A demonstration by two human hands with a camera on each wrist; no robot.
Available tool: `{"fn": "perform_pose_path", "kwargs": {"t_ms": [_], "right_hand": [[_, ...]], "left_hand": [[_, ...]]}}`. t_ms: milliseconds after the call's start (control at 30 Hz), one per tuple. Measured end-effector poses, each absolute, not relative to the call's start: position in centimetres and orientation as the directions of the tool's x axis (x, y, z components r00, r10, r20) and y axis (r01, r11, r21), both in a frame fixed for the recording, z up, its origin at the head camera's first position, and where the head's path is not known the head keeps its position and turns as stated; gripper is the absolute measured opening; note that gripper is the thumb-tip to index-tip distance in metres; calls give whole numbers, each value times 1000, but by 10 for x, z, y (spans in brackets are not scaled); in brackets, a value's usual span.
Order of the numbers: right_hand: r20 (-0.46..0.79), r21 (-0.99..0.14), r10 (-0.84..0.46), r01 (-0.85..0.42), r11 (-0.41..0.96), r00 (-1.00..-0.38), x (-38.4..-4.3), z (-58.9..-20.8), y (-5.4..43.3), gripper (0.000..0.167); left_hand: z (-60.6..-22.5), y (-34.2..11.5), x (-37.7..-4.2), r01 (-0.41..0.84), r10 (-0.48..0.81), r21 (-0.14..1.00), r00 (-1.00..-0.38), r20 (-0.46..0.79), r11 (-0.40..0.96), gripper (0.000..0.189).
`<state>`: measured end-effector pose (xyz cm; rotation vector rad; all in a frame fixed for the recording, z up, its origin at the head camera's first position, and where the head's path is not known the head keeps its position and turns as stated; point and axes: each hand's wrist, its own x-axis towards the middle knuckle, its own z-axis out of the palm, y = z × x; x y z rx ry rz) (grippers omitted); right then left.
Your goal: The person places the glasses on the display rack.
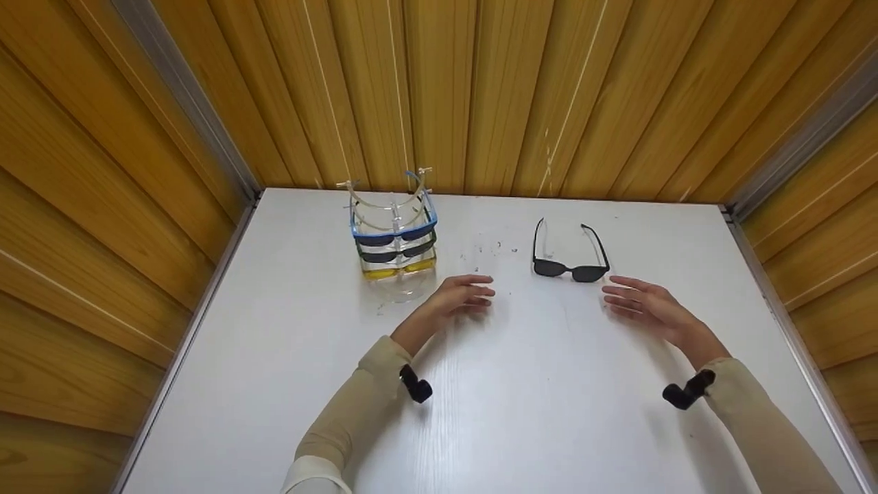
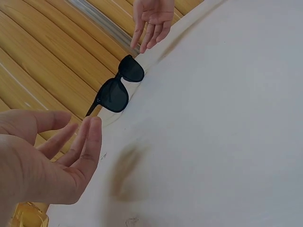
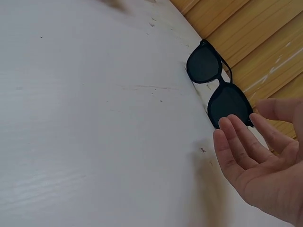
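Black sunglasses (image 1: 571,270) with dark lenses lie on the white table, arms unfolded and pointing to the back wall. My right hand (image 1: 645,307) hovers just in front of their right end, fingers loosely extended and holding nothing. To the left, my left hand (image 1: 461,296) is held over the table between the sunglasses and a clear display stand (image 1: 396,209), also with relaxed fingers and nothing in them. The stand carries blue-framed sunglasses (image 1: 395,236), dark-framed sunglasses (image 1: 398,254) and yellow glasses (image 1: 399,269), stacked one above another. In the right wrist view the fingertips appear close to the sunglasses' lens.
The white table (image 1: 535,412) reaches back to a wood-panelled wall (image 1: 473,96), with more panels at both sides. Small dark marks (image 1: 499,245) dot the tabletop between the stand and the sunglasses. Two bare curved bars top the stand.
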<state>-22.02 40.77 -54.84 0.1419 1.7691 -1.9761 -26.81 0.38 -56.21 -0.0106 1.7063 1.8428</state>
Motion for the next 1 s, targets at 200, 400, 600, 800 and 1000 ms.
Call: {"fn": "perform_pose_path", "kwargs": {"t_ms": [200,400,600,800,1000], "right_hand": [[-399,-896,-256,433,-95,-881,-226,-548,416,65],[-413,-893,-216,440,-94,-885,-233,-551,413,72],[-404,-888,-155,427,-172,-902,-244,-556,406,76],[-406,-892,-75,413,-186,-911,-253,-559,400,76],[-392,-896,4,380,-228,-920,-262,-562,388,73]], "left_hand": [[-561,19,-283,-427,433,904,-814,-387,4,42],[-564,36,-293,-444,432,894,-818,-380,-55,47],[-568,53,-309,-439,441,886,-831,-338,-148,54],[-575,73,-321,-418,446,893,-839,-310,-166,62],[-577,90,-330,-393,479,911,-827,-293,-122,73]]}}
